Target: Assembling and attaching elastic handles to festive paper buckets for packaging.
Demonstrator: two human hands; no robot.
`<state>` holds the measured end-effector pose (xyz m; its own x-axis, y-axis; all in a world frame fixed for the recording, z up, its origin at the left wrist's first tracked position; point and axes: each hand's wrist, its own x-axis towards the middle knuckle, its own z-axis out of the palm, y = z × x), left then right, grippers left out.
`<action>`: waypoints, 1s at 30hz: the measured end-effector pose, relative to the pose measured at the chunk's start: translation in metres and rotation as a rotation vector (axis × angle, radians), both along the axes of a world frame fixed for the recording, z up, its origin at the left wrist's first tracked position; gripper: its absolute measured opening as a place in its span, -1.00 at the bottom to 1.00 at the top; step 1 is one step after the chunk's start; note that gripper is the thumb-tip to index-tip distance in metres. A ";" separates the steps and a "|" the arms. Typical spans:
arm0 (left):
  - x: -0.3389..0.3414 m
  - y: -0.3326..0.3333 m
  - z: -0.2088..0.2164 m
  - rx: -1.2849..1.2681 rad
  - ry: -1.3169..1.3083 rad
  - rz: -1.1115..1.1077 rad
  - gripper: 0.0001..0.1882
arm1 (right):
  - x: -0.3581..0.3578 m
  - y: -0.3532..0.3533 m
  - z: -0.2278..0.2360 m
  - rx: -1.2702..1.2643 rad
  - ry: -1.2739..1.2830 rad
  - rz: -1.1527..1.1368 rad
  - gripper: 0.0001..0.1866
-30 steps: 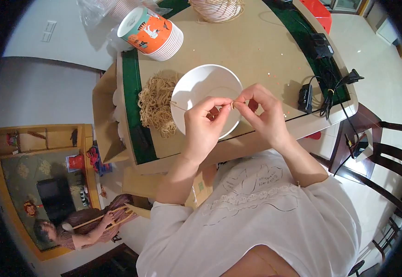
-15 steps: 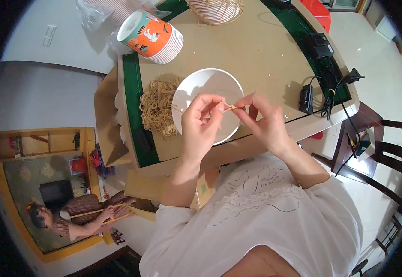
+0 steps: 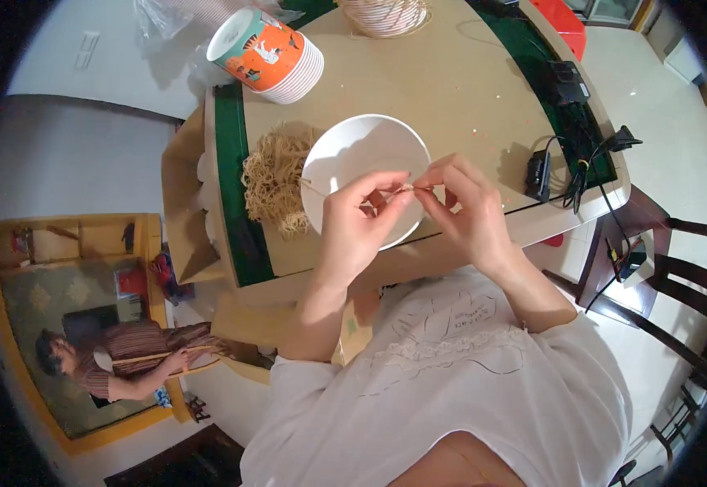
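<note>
Over the white bowl (image 3: 333, 154), my left hand (image 3: 357, 219) and my right hand (image 3: 469, 213) meet fingertip to fingertip. Each pinches a thin tan string (image 3: 406, 188) between thumb and forefinger; it is too small to tell whether it is knotted there. A strand runs from my left hand across the bowl's left rim toward a tangled pile of tan string (image 3: 276, 180), which lies against the bowl's left side. The bowl's near inside is partly hidden by my hands.
A stack of orange-and-green paper cups (image 3: 276, 57) lies tilted at the back left. String-wrapped cups (image 3: 384, 15) stand at the far edge. A black adapter (image 3: 538, 172) and cables (image 3: 582, 180) sit at the right. Another person (image 3: 130, 357) is off to the left.
My fingertips have come closer together on the string, and less of it shows between them. The view has shifted slightly. The person at the left has moved a little.
</note>
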<state>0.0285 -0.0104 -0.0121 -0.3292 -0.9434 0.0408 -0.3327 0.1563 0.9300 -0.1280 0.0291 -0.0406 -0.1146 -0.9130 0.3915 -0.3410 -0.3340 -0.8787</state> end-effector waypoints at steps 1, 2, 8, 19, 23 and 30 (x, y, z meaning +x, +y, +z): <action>-0.001 0.000 0.000 -0.014 0.014 -0.007 -0.86 | 0.000 0.000 0.001 0.002 0.005 -0.007 -0.87; -0.001 0.000 0.000 -0.013 0.015 -0.003 -0.86 | 0.000 0.000 0.001 0.004 0.009 -0.014 -0.87; 0.002 0.000 0.000 -0.018 -0.036 -0.024 -0.89 | -0.001 -0.001 0.005 -0.028 0.083 -0.006 -0.88; 0.005 0.001 0.001 -0.041 -0.009 0.014 -0.90 | 0.000 -0.005 0.009 -0.023 0.117 0.022 -0.88; 0.008 0.003 0.006 0.009 0.052 0.040 -0.88 | -0.001 -0.005 0.009 0.018 0.064 0.056 -0.89; 0.008 0.004 0.012 0.001 0.000 0.032 -0.91 | 0.001 -0.006 0.007 -0.067 0.098 0.060 -0.90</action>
